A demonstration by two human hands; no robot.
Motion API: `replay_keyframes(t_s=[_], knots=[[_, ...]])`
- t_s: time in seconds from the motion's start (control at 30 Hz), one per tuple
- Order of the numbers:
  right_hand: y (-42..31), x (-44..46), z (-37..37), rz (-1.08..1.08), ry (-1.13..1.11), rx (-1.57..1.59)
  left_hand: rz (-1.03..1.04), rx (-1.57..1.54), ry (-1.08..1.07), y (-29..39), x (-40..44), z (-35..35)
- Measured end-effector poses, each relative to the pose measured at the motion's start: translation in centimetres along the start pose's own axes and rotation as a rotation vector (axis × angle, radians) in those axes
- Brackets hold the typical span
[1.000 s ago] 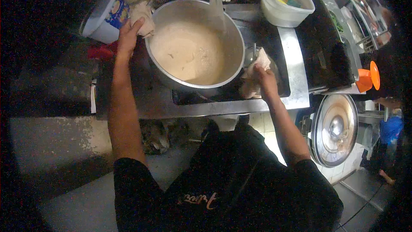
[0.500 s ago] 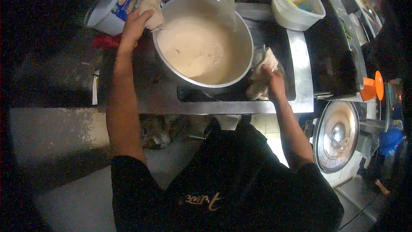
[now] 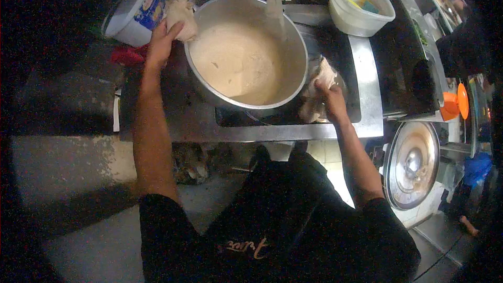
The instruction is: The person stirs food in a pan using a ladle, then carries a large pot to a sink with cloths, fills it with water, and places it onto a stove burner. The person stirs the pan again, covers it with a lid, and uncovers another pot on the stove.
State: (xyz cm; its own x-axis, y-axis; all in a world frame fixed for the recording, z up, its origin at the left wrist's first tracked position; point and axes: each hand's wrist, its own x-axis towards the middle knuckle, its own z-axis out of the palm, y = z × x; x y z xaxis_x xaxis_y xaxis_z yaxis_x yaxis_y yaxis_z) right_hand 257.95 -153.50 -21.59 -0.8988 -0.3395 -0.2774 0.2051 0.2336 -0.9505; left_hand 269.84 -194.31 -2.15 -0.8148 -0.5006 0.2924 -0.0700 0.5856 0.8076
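Note:
A large metal pot stands on the stove, with pale beige liquid inside. My left hand is closed on a light cloth at the pot's left side. On the right, my right hand grips another light cloth beside the pot's lower right rim. The pot's handles are hidden by the cloths. A whitish, see-through upright shape rises at the pot's back edge; its kind is unclear.
The steel stove frame surrounds the pot. A white tub with a blue label stands back left, near a red cloth-like item. Back right is a plastic container holding a sponge. A round metal lid lies lower right, near an orange item.
The pot looks nearly unmoved, with only a slight shift in view. My right hand and its cloth have moved slightly left and down; the left hand keeps its hold.

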Motion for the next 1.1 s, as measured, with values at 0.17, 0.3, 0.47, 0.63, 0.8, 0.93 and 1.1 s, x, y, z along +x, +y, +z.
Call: replay_keyframes(t_s=[0.17, 0.3, 0.47, 0.63, 0.8, 0.93, 1.1], knots=[[3.5, 2.2, 0.4, -0.007, -0.077, 0.205, -0.028, -0.111, 0.056, 1.7, -1.4, 1.2], [1.9, 1.1, 0.9, 0.038, -0.102, 0.418, 0.04, -0.19, 0.202, 1.3, -2.1, 2.3], [-2.0, -3.3, 0.3, -0.134, -0.006, 0.303, 0.092, -0.164, 0.398, 0.8, -5.5, -0.4], [-9.8, -9.1, 0.6, -0.191, -0.08, 0.518, -0.013, -0.422, 0.288, 1.0, -6.4, -6.0], [-13.3, -9.4, 2.2, -0.215, -0.109, 0.377, -0.093, -0.107, 0.394, 2.4, -7.7, -8.5], [-13.3, -11.6, 3.3, -0.302, -0.108, 0.47, -0.021, -0.286, 0.447, 1.6, -10.2, -11.1], [-7.2, -13.2, 0.7, -0.283, -0.072, 0.411, -0.047, -0.233, 0.514, 7.1, -14.7, -9.4]])
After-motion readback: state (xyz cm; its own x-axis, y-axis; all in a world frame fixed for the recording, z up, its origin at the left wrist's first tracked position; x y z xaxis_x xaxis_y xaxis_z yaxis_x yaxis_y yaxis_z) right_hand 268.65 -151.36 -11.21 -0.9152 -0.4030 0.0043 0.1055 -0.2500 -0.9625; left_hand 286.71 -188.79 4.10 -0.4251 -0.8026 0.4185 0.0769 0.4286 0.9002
